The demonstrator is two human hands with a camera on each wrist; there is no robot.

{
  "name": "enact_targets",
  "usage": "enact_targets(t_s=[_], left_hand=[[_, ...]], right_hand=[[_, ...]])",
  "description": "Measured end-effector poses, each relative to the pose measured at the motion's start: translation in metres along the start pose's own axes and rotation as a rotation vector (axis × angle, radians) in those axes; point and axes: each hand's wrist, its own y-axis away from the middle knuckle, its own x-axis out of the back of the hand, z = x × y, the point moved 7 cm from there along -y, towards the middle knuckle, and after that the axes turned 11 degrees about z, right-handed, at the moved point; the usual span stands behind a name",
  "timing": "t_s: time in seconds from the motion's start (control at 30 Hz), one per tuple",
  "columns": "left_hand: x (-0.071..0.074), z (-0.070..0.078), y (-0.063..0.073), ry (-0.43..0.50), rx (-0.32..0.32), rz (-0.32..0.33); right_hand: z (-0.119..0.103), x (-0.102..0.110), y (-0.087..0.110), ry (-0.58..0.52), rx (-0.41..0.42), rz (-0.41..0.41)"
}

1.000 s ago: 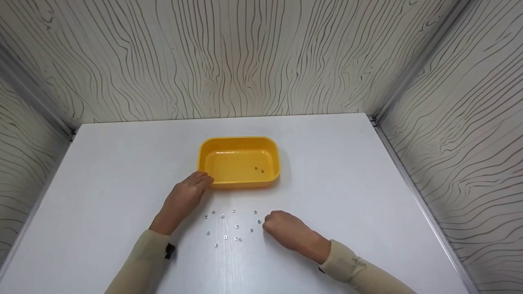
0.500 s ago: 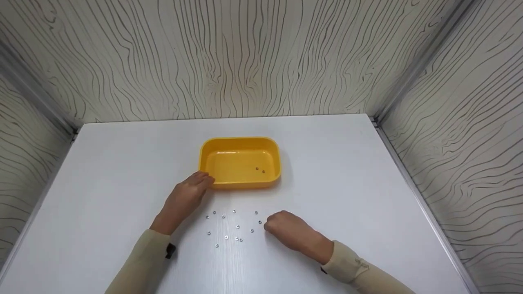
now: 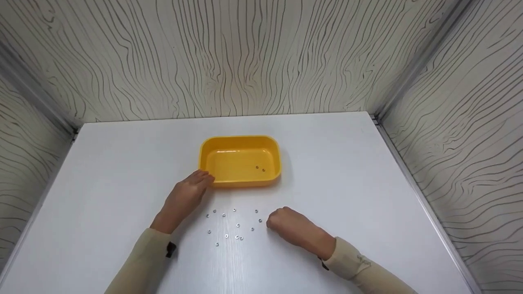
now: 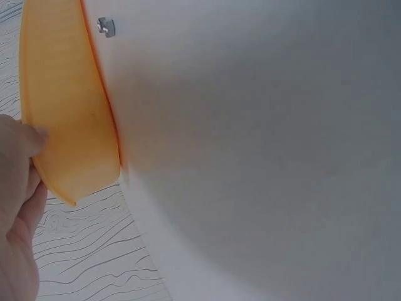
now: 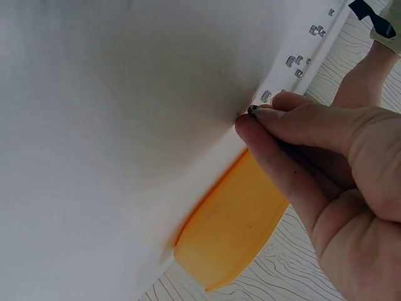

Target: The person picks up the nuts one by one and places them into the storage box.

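Observation:
My left hand (image 3: pixel 184 200) holds the near left corner of a yellow plastic bin (image 3: pixel 241 183). In the left wrist view its thumb lies on the outer wall of the bin (image 4: pixel 75 119), with fingers round the rim. Two small metal nuts (image 3: pixel 263 170) lie inside at the right. Just right of the loose nuts, my right hand (image 3: pixel 296 228) is low over the table. The right wrist view shows its thumb and forefinger pinching a small nut (image 5: pixel 253 110), mostly covered by the fingertips.
Several loose metal nuts (image 3: pixel 238 225) are scattered on the white table (image 3: pixel 339 171) in front of the bin. Wood-grain patterned panels (image 3: pixel 229 61) enclose the back and both sides.
My right hand has shifted slightly to the right, away from the nearest loose nut. The left hand keeps its hold on the bin, which stays in place.

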Motion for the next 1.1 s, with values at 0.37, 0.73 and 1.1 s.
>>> enact_targets(t_s=[0.37,0.73,1.1], left_hand=[[-0.001,-0.001,-0.001,-0.005,0.009,-0.019],[-0.003,-0.001,0.000,-0.002,0.029,-0.028],[-0.002,0.000,0.000,0.003,-0.002,0.002]], right_hand=[[0.020,0.012,-0.002,-0.223,-0.069,0.070],[0.048,0.044,-0.003,-0.527,-0.221,0.181],[0.091,0.074,-0.007,-1.009,-0.452,0.371]])
